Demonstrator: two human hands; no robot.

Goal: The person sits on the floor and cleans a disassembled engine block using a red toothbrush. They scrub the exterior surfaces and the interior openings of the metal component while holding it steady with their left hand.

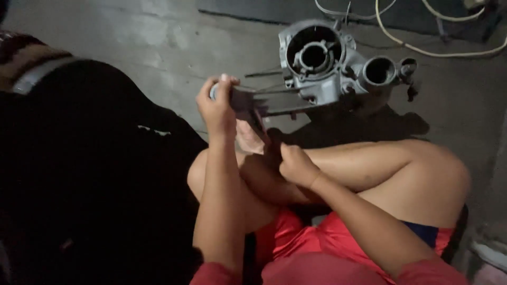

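My left hand (217, 108) is raised and closed around a small grey metal part (240, 99) that hangs dark below the fingers. My right hand (296, 164) sits lower, above my crossed legs, pinching the lower end of that same dark piece (260, 126). Just beyond both hands, a grey metal engine casing (338, 63) with two round openings lies on the concrete floor, long studs (274, 91) sticking out toward my left hand.
A large black seat-like shape (90, 169) fills the left side. White cables (422, 47) loop on the floor behind the casing. My bare knees and red shorts (317, 243) take up the lower middle. Grey concrete floor (158, 47) surrounds everything.
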